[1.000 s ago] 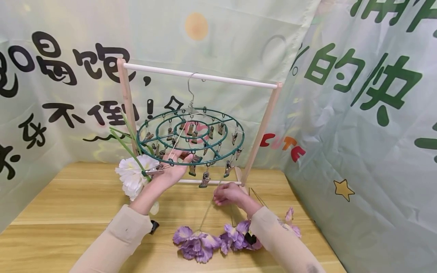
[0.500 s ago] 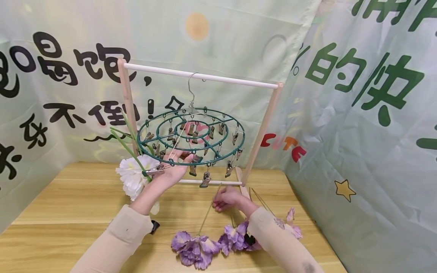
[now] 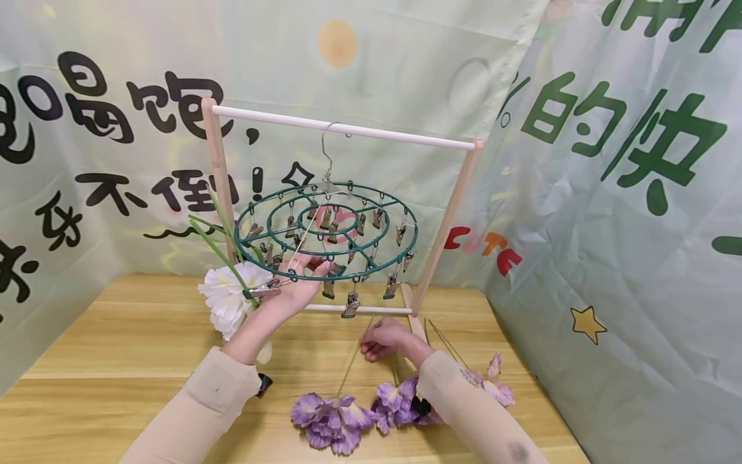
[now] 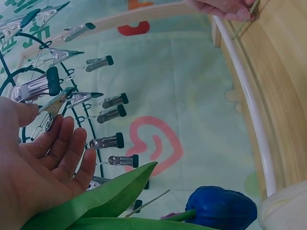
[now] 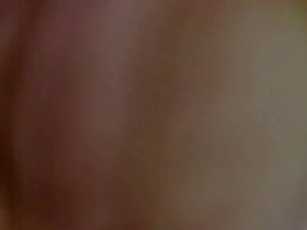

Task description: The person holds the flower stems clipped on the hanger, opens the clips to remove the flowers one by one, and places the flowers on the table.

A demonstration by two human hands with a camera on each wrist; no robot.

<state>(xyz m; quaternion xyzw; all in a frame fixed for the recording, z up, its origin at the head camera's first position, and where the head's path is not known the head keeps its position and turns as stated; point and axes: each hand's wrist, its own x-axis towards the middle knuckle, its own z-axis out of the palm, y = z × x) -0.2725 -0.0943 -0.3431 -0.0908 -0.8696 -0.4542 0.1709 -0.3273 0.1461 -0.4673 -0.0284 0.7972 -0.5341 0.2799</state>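
A round green clip hanger [image 3: 371, 267] hangs by its hook from the white rail of a wooden stand. My left hand [image 3: 290, 293] reaches under its near rim and pinches one metal clip [image 4: 53, 106] between thumb and fingers. Below and to the right, my right hand [image 3: 387, 338] holds the thin stem [image 3: 349, 370] of a purple flower [image 3: 333, 422], whose bloom points toward me near the table. The stem's end sticks up past the fingers, under the hanging clips. Only a dark blur fills the right wrist view.
A white flower [image 3: 228, 299] with green stems hangs at the hanger's left. A blue tulip [image 4: 220, 207] shows in the left wrist view. More purple flowers [image 3: 395, 403] lie by my right forearm. The wooden stand [image 3: 443, 225] frames the hanger; a black object [image 3: 263, 385] lies beside my left sleeve.
The purple flower has come slightly down toward me, and its stem's top end now sits lower, closer to my right fingers. My left hand stays on the clip.
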